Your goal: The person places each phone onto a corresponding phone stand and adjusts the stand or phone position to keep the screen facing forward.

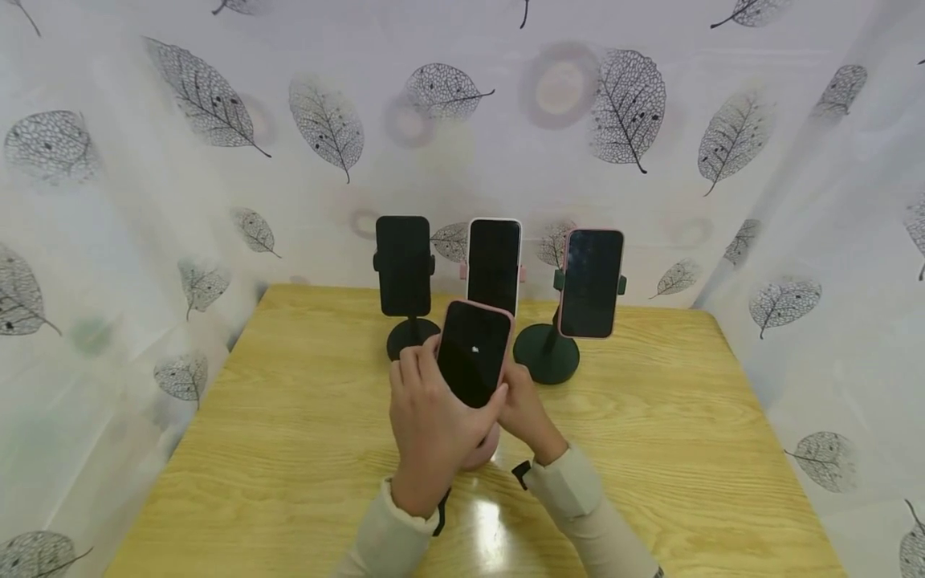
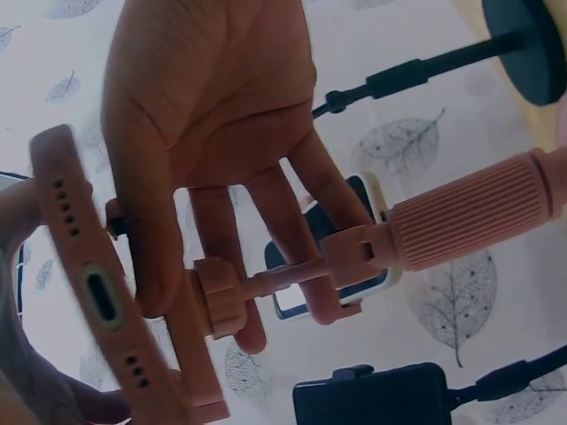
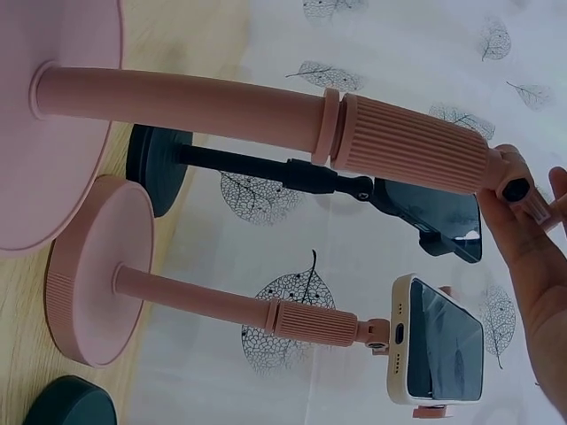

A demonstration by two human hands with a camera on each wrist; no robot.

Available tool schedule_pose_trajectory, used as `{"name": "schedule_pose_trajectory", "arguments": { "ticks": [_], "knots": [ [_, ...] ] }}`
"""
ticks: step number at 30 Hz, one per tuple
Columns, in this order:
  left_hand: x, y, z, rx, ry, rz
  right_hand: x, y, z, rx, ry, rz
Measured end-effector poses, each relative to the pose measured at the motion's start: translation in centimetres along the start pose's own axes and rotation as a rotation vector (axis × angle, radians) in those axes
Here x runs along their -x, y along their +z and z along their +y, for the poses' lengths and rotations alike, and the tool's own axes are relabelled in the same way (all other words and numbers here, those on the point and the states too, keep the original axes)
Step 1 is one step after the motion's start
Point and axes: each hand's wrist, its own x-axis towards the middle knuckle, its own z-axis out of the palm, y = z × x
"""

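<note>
A phone in a pink case (image 1: 474, 353), its dark screen showing a small white mark, sits tilted in the clamp of a pink phone stand (image 2: 469, 212). My left hand (image 1: 433, 409) grips the phone, fingers along its left edge and thumb at its lower right corner. From the right, my right hand (image 1: 526, 405) reaches behind the phone. In the left wrist view, the thumb of that right hand (image 2: 213, 115) lies against the clamp, with its fingers behind the joint. The right wrist view shows its fingertips near the stand's joint (image 3: 516, 189).
Three more stands stand behind: a black one with a black phone (image 1: 403, 265), a pink one with a white-cased phone (image 1: 495, 261), and a dark green one with a pink-cased phone (image 1: 591, 281). The wooden table (image 1: 289, 417) meets a leaf-patterned curtain (image 1: 405, 177).
</note>
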Motion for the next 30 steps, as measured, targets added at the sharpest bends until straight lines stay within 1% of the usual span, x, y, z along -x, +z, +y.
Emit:
{"name": "schedule_pose_trajectory", "arguments": {
  "ticks": [3, 5, 7, 10, 12, 16, 20, 25, 30],
  "knots": [
    [0.0, 0.3, -0.1, 0.018, -0.011, -0.013, 0.1, -0.1, 0.0, -0.053, -0.005, -0.029],
    [0.1, 0.4, -0.2, 0.053, -0.038, -0.044, 0.1, -0.2, -0.1, -0.101, -0.009, -0.054],
    [0.2, 0.4, -0.1, 0.102, -0.078, -0.082, 0.2, -0.4, -0.1, -0.136, -0.026, -0.062],
    [0.3, 0.5, -0.1, 0.175, -0.133, -0.140, 0.2, -0.5, -0.2, -0.149, -0.071, -0.031],
    [0.4, 0.5, -0.1, 0.199, -0.149, -0.160, 0.3, -0.6, -0.2, -0.134, -0.113, 0.025],
    [0.5, 0.6, -0.2, 0.198, -0.150, -0.157, 0.1, -0.6, -0.4, -0.116, -0.182, 0.129],
    [0.6, 0.6, -0.2, 0.184, -0.158, -0.156, -0.1, -0.8, -0.5, -0.125, -0.205, 0.192],
    [0.8, 0.7, -0.2, 0.201, -0.175, -0.172, -0.2, -1.0, -0.8, -0.149, -0.212, 0.222],
    [0.8, 1.0, -0.3, 0.212, -0.173, -0.153, -0.2, -1.1, -0.9, -0.164, -0.218, 0.230]
  ]
}}
